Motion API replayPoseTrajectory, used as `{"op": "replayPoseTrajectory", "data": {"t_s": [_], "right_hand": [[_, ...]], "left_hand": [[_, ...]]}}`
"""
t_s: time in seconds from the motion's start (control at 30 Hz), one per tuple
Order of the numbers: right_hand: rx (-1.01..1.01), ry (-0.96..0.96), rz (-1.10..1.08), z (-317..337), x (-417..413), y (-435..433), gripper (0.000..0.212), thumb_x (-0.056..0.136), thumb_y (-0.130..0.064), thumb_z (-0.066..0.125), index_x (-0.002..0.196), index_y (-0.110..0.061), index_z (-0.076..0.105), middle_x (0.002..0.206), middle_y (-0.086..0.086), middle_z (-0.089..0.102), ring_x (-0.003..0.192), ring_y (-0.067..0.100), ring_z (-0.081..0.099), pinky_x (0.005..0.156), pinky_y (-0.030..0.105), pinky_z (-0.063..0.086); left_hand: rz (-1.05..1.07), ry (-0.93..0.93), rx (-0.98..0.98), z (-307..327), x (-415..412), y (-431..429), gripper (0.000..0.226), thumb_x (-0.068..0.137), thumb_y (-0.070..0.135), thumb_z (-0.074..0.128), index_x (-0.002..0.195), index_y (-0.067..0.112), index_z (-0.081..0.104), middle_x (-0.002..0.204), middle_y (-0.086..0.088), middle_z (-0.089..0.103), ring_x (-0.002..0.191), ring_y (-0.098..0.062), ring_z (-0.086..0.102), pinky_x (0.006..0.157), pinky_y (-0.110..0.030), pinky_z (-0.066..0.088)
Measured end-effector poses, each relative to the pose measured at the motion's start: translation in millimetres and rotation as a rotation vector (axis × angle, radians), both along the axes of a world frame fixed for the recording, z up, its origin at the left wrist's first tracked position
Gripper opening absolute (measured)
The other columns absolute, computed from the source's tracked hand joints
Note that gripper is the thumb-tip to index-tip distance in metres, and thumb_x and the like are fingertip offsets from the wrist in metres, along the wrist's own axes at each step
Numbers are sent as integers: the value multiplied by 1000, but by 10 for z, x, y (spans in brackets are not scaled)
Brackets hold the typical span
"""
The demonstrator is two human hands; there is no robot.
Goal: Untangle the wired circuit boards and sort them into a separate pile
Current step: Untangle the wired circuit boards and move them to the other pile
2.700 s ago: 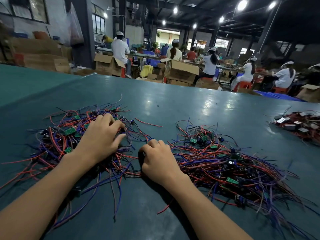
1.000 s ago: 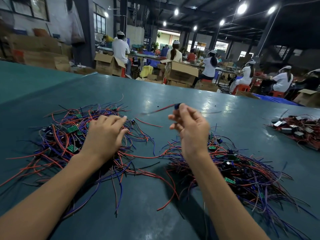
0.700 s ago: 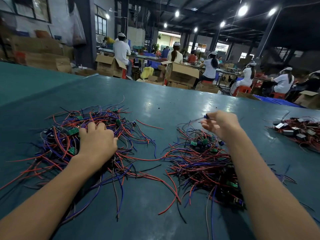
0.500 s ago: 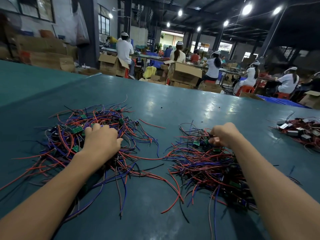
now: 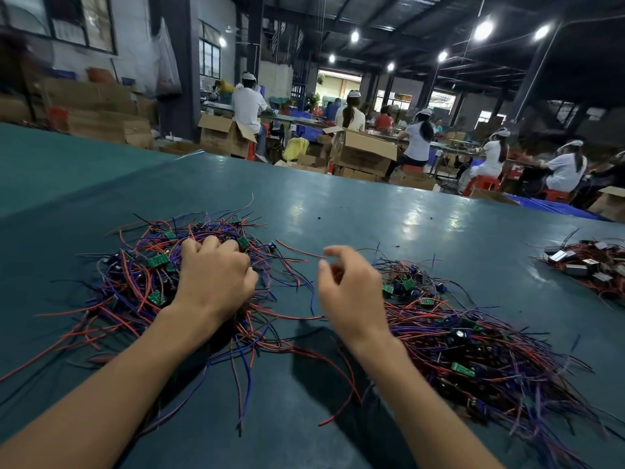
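Two heaps of wired circuit boards are spread on the teal table (image 5: 338,204). The left pile (image 5: 148,265) is gripped by the left hand (image 5: 213,282), fingers curled into its wires. The right hand (image 5: 351,292) is held raised between the heaps, beside the right pile (image 5: 473,350), fingers loosely curled, nothing held.

Dim hall; ceiling lamps (image 5: 484,29) glare on table (image 5: 389,211); edges warped, right hand blurred.
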State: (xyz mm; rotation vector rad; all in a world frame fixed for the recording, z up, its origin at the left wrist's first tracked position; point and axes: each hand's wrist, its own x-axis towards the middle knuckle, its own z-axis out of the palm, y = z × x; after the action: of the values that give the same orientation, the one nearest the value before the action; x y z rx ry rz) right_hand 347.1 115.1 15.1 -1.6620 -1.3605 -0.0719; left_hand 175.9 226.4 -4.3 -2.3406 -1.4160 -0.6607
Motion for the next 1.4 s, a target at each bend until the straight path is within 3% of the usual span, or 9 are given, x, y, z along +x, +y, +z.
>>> {"op": "replayPoseTrajectory", "data": {"t_s": [0.13, 0.27, 0.43, 0.5, 0.67, 0.83, 1.0, 1.23, 1.4], "right_hand": [[-13, -217, 89, -308, -103, -35, 28, 96, -15, 62, 122, -8, 67, 110, 8, 70, 99, 25, 66, 88, 39, 53], [60, -227, 144, -377, -99, -56, 22, 97, -20, 64, 113, -8, 74, 100, 5, 72, 89, 19, 68, 80, 34, 54], [70, 332, 246, -312, -110, -48, 21, 95, -25, 69, 113, -17, 77, 95, -2, 77, 84, 9, 70, 80, 32, 57], [70, 606, 360, -268, -115, -55, 15, 94, -21, 70, 106, -25, 77, 87, -2, 76, 73, 10, 67, 67, 27, 56], [154, 782, 438, -206, -30, -115, 12, 90, -17, 73, 100, -21, 79, 82, 3, 75, 71, 15, 67, 55, 27, 54], [180, 953, 493, -178, -44, -118, 20, 81, -25, 74, 95, -12, 80, 84, 12, 74, 76, 23, 69, 60, 28, 55], [288, 1093, 456, -108, 45, -142, 22, 84, -19, 71, 97, -2, 75, 87, 16, 75, 77, 25, 73, 63, 28, 58], [312, 1187, 464, -124, -15, -140, 22, 84, -16, 69, 98, 0, 74, 87, 16, 74, 76, 24, 73, 63, 27, 59], [339, 1236, 514, -105, 33, -144, 21, 86, -15, 67, 99, -1, 74, 89, 15, 75, 81, 23, 73, 68, 29, 60]], "left_hand": [[-209, -140, 138, 21, -12, -17, 16, 94, 27, 64, 93, 12, 70, 95, -8, 63, 86, -32, 57, 74, -44, 40], [-422, -183, 253, 42, 20, -45, 19, 102, 25, 54, 101, 10, 66, 93, -8, 63, 81, -32, 58, 68, -46, 43], [-651, -167, 359, 74, 111, -113, 15, 105, 24, 51, 106, 14, 61, 89, -4, 63, 78, -29, 58, 70, -45, 44], [-731, -164, 334, 72, 140, -130, 11, 104, 21, 53, 111, 15, 59, 90, -5, 60, 77, -28, 55, 69, -44, 43], [-866, -246, 79, 81, 131, -176, 17, 107, 26, 42, 122, 18, 47, 96, -6, 48, 70, -25, 51, 63, -44, 51], [-901, -293, -72, 66, 92, -182, 33, 103, 44, 41, 129, 24, 42, 101, 5, 43, 66, -18, 53, 61, -37, 54], [-827, -456, -145, 15, 61, -122, 44, 91, 40, 64, 122, 11, 53, 93, 23, 49, 76, 4, 57, 69, -8, 43], [-733, -704, -190, -9, 96, -124, 51, 85, 9, 80, 131, 15, 58, 101, 9, 69, 87, -3, 68, 81, -16, 54], [-645, -794, -387, -24, 97, -109, 9, 99, 20, 64, 103, 18, 72, 73, 5, 72, 61, -7, 68, 63, -21, 56]]}}
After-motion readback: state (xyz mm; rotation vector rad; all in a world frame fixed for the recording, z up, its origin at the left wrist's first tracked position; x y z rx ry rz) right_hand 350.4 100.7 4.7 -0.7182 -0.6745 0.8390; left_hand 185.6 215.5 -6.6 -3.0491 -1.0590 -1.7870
